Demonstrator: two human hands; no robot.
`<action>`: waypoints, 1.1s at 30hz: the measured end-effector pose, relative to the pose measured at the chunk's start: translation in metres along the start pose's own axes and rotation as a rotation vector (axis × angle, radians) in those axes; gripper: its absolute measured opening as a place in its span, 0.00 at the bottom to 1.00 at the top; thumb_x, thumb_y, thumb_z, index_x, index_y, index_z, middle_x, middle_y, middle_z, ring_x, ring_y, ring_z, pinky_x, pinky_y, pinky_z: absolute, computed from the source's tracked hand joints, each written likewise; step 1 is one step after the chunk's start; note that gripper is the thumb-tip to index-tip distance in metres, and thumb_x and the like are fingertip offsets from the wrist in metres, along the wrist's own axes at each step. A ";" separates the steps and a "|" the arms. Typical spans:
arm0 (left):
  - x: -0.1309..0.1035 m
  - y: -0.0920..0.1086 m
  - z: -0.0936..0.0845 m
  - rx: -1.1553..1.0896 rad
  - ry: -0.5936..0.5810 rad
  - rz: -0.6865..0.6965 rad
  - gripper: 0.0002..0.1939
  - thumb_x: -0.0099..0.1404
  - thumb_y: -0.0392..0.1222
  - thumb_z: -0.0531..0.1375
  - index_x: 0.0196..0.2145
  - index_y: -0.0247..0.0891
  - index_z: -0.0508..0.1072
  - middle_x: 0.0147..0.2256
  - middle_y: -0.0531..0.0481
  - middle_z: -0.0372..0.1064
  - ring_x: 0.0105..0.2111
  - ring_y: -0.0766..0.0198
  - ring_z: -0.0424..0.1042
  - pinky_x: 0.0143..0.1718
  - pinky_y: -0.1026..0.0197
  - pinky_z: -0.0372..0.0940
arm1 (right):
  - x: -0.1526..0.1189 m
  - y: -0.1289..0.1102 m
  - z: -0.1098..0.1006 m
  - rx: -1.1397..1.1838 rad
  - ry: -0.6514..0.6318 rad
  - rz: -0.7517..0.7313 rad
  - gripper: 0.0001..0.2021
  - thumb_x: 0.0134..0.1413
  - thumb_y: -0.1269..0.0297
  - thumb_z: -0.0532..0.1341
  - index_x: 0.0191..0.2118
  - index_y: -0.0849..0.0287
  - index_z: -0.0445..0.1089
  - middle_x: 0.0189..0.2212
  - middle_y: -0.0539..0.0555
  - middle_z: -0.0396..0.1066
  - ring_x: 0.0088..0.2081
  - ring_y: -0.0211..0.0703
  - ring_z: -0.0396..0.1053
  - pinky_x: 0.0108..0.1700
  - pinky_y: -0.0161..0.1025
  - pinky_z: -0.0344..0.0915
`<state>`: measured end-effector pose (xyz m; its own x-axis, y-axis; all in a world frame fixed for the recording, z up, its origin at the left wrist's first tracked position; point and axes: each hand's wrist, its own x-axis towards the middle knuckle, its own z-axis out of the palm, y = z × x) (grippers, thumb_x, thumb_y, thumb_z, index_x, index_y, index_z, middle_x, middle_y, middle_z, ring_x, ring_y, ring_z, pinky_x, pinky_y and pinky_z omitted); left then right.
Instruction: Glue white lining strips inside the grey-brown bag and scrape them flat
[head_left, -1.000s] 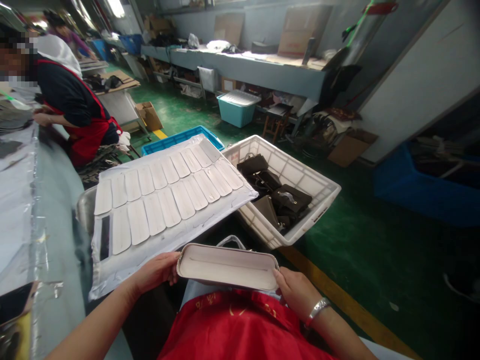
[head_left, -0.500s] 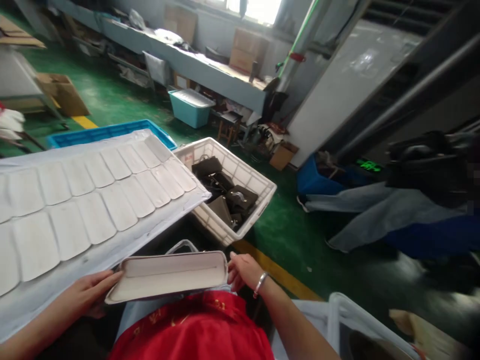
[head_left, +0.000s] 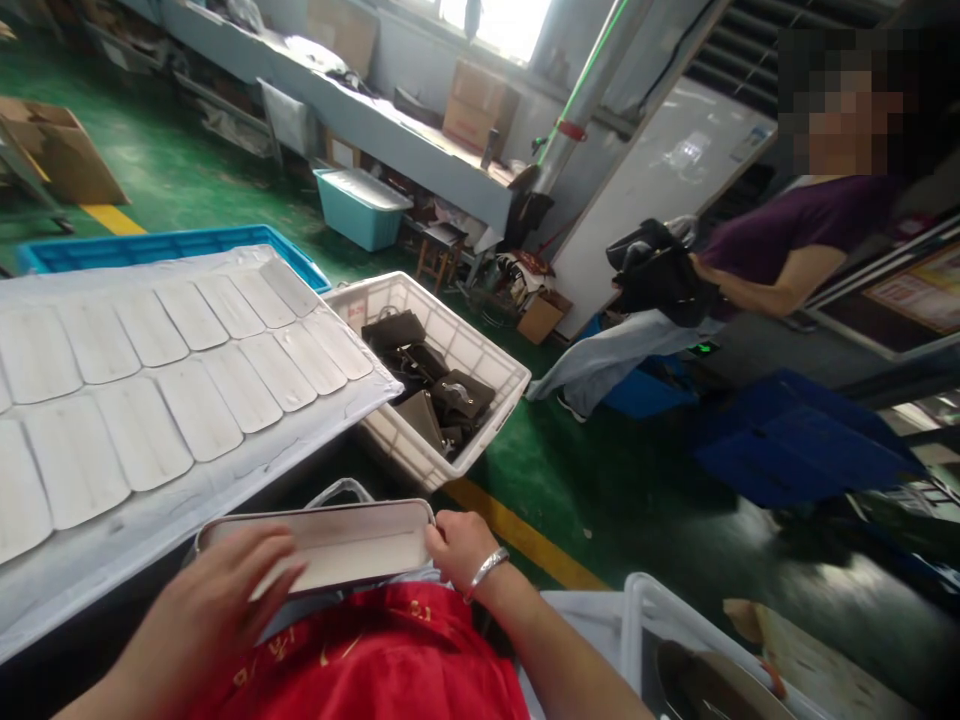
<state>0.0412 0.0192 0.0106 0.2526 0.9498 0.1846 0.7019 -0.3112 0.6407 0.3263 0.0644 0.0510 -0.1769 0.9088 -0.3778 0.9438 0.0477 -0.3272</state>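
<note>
A long shallow piece with a pale inside and a dark rim rests across my lap, above the red apron. My right hand, with a silver bracelet at the wrist, grips its right end with bent fingers. Over its left part is my left hand, slightly blurred, fingers spread and partly covering the pale inside. To the left, rows of white rounded panels lie on a covered table.
Beyond the table's corner stands a white crate of dark pieces, beside a blue tray. A person holding a black item walks at right. Another white bin sits at lower right, near a blue box.
My left hand has moved from the left end to above the long piece, its fingers spreading. The view has shifted, and the person at right now shows more fully.
</note>
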 end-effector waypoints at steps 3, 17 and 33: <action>0.023 0.039 0.029 0.164 -0.122 0.339 0.17 0.63 0.48 0.55 0.49 0.45 0.70 0.50 0.45 0.67 0.41 0.54 0.71 0.42 0.55 0.66 | 0.002 0.007 0.003 0.227 -0.096 0.002 0.15 0.56 0.59 0.51 0.22 0.60 0.61 0.20 0.53 0.70 0.24 0.39 0.69 0.29 0.33 0.60; 0.041 0.049 0.039 0.169 -0.356 0.342 0.21 0.60 0.54 0.56 0.48 0.41 0.72 0.48 0.41 0.69 0.40 0.52 0.68 0.40 0.53 0.65 | 0.035 0.028 0.021 0.964 -0.476 0.229 0.18 0.44 0.56 0.65 0.20 0.60 0.57 0.09 0.43 0.61 0.09 0.31 0.57 0.10 0.27 0.53; -0.005 -0.055 -0.051 -0.788 -0.189 -0.683 0.20 0.55 0.54 0.62 0.26 0.39 0.56 0.20 0.61 0.56 0.18 0.73 0.57 0.19 0.70 0.53 | 0.041 0.022 0.005 0.771 -0.608 0.227 0.14 0.56 0.61 0.55 0.21 0.60 0.57 0.09 0.45 0.60 0.07 0.31 0.55 0.09 0.26 0.51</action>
<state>-0.0326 0.0329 0.0124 0.1144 0.8735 -0.4732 0.1213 0.4605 0.8793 0.3388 0.1005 0.0236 -0.3310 0.4868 -0.8083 0.5728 -0.5771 -0.5821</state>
